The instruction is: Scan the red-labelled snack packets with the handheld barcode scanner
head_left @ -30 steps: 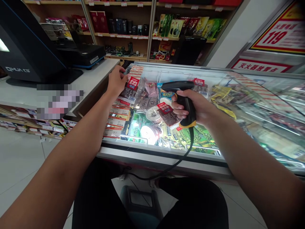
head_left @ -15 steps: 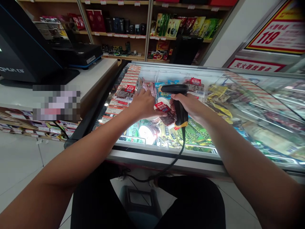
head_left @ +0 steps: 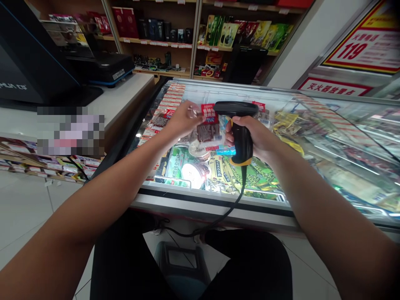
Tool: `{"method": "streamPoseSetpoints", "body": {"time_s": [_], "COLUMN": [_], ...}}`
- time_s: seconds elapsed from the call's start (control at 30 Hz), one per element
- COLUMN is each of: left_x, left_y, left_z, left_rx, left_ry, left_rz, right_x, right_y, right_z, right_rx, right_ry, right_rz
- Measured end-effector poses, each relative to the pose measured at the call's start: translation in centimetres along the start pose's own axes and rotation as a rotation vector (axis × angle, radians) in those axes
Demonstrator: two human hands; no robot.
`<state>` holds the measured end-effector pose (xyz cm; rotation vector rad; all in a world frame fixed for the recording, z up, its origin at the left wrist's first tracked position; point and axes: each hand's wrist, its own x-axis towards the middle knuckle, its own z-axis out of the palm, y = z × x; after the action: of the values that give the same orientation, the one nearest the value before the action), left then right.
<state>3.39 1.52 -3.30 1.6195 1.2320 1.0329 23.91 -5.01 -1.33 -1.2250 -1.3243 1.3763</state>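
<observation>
My left hand [head_left: 184, 119] pinches the left side of a clear snack packet [head_left: 208, 130] with a red header and a dark printed label. Wrapped around the handle of a black and yellow barcode scanner [head_left: 242, 139] is my right hand [head_left: 254, 135]. The scanner's head points left, close to the packet's upper right corner. Both are held above the glass-topped freezer [head_left: 215, 201]. Beneath them show white round lids [head_left: 192, 175], a green packet [head_left: 175, 164] and green pea-patterned bags [head_left: 253, 173]. Another red-topped packet [head_left: 162, 118] lies left of my left hand.
The scanner's cable [head_left: 233, 206] hangs over the freezer's front edge to the floor. At left a counter [head_left: 125, 93] carries a black screen [head_left: 34, 62] and a black machine [head_left: 103, 66]. A grey bin [head_left: 183, 266] stands between my legs. Stocked shelves line the back.
My left hand has taken hold of a red-topped packet and lifted it towards the scanner. The scanner has moved slightly right and up. The packet formerly beside the right hand's fingers is no longer there.
</observation>
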Motion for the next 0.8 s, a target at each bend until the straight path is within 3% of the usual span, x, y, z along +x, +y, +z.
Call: {"method": "streamPoseSetpoints", "body": {"time_s": [0.07,0.17,0.3,0.8], "left_x": [1.5,3.5,4.6,4.1], "left_y": [-0.5,-1.5,-2.3,-1.9], "left_z": [-1.4,-3.1,-4.1,-4.4], "left_rx": [-0.045,-0.114,-0.162,-0.034], "left_ry": [0.143,0.224,0.234,0.250], "left_rz": [0.019,0.068,0.105,0.031], "right_x": [-0.3,-0.6,-0.7,-0.9], "right_y": [-0.2,-0.2,-0.1,-0.2], "right_z": [0.1,0.1,0.4,0.4], "right_rx": [-0.001,-0.032,-0.074,-0.130], "right_ry": [-0.070,-0.136,-0.153,-0.191], "right_rz": [0.024,0.069,0.101,0.029]}}
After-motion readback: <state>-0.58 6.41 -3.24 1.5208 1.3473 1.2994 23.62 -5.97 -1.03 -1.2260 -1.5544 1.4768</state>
